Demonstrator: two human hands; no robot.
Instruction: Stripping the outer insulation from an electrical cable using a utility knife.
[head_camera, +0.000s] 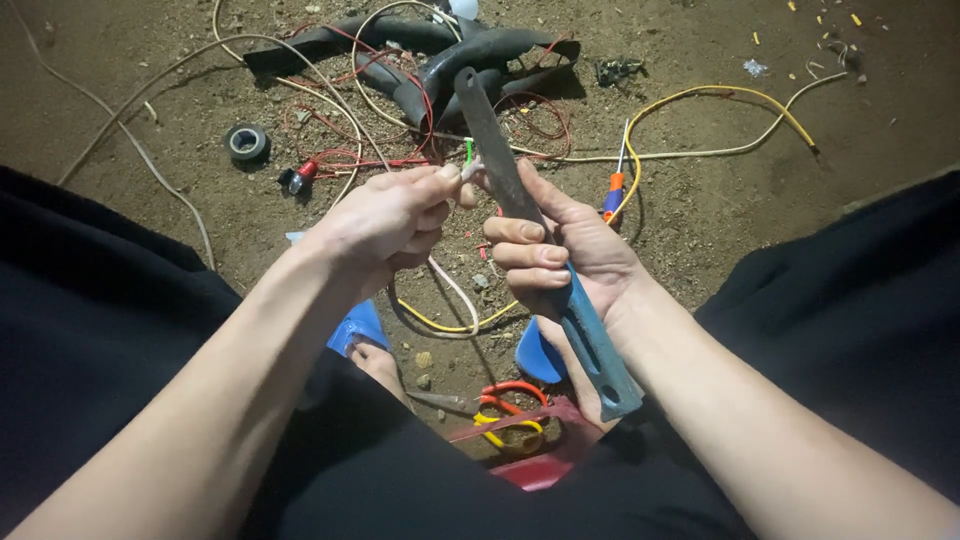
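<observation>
Right hand (570, 255) fingers wrapped round blue-handled knife (545, 250), blade angled to frame top; left hand (395, 220) fingers pinch white cable (452, 285) end against blade, steadying it for stripping.

No packages, labels, signs or screens showed anywhere in the head view.
</observation>
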